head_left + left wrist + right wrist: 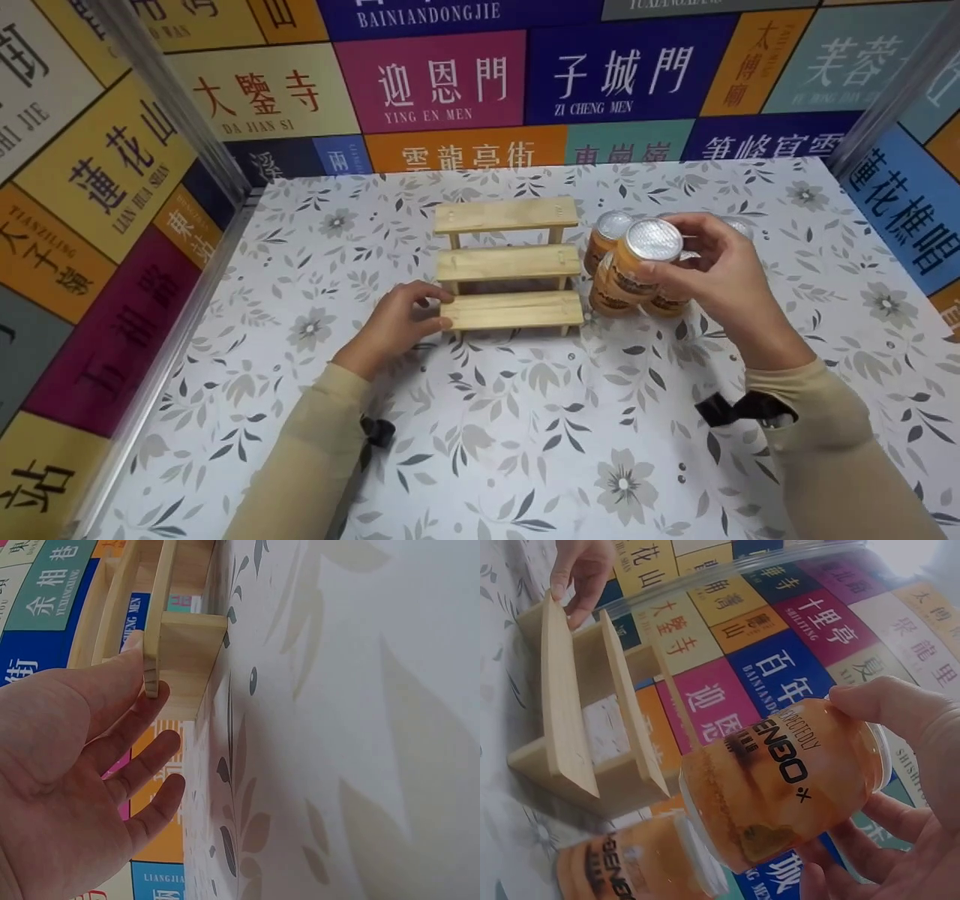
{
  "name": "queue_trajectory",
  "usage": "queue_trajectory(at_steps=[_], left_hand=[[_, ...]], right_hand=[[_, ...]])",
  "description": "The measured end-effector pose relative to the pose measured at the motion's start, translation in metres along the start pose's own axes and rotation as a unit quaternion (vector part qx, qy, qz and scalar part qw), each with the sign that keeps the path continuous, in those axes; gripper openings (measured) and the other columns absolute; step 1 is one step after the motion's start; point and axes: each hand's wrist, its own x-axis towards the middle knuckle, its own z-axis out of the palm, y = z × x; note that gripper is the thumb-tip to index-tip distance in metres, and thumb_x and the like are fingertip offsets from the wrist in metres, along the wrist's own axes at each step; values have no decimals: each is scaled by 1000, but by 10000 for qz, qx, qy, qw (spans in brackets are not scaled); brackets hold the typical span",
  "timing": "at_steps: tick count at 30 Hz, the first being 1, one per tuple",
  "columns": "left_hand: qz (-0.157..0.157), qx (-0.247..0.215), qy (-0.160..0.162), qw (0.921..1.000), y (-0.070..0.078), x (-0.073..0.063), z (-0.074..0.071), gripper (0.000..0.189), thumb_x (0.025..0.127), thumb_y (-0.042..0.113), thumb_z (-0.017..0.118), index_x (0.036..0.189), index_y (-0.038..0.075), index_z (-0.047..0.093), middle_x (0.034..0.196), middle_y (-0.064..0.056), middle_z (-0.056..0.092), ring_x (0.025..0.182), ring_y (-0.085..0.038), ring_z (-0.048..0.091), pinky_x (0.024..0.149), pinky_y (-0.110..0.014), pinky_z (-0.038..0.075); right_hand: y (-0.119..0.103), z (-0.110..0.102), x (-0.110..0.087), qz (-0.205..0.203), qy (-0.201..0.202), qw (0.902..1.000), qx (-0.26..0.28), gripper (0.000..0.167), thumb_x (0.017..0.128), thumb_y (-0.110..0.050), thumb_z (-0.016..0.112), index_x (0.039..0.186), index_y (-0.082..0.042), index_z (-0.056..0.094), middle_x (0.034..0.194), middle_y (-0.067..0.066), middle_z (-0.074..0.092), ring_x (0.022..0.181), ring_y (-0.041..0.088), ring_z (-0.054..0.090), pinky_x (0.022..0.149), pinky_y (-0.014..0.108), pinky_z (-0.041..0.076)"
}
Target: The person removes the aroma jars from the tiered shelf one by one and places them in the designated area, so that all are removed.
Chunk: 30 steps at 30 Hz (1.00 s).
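A small three-tier wooden stand [510, 309] sits mid-table, its boards stepping up toward the back. My left hand [394, 322] pinches the left end of its lowest board between thumb and index finger; the left wrist view shows the other fingers of this hand [82, 757] loose beside the board. To the right of the stand, my right hand [724, 274] grips an orange can [780, 780] with a silver top near its upper end. It is raised and tilted in the right wrist view, above another orange can [630, 862].
More orange cans with silver tops, including one can [602, 244] at the back left of the group, stand beside the stand, partly hidden by the right hand. A floral cloth [480, 450] covers the table. Panels with coloured lettering [442, 82] rise at the back and sides.
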Motion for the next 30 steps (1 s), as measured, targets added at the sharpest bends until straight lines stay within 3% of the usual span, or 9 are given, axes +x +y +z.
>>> queue_trajectory(at_steps=[5, 10, 18, 30], left_hand=[[133, -46, 21, 9999, 0, 0, 0, 31, 90, 13, 81, 120, 10, 73, 128, -9, 69, 119, -34, 60, 103, -48, 48], [28, -27, 57, 10000, -1, 0, -1, 32, 89, 13, 82, 120, 12, 74, 127, -7, 69, 119, -32, 60, 104, -47, 48], [37, -36, 53, 10000, -1, 2, 1, 32, 89, 14, 82, 119, 12, 74, 128, -7, 69, 118, -32, 60, 104, -46, 48], [-41, 29, -2, 10000, 0, 1, 0, 31, 90, 14, 81, 120, 12, 73, 129, -6, 69, 118, -31, 59, 102, -46, 49]], right_hand=[[1, -17, 0, 271, 129, 9991, -285, 61, 85, -26, 87, 138, -18, 57, 125, -7, 61, 109, 11, 61, 84, 17, 53], [6, -29, 1, 411, 274, 9984, -270, 61, 86, -24, 86, 139, -19, 57, 126, -6, 60, 107, 15, 60, 76, 20, 56], [16, -55, 3, 415, 625, 9955, -584, 59, 86, -24, 86, 138, -18, 58, 125, -12, 58, 112, 9, 56, 84, 13, 49], [26, -82, 2, 862, 788, 9884, -974, 58, 86, -31, 86, 136, -25, 57, 122, -21, 52, 108, 4, 50, 79, 10, 47]])
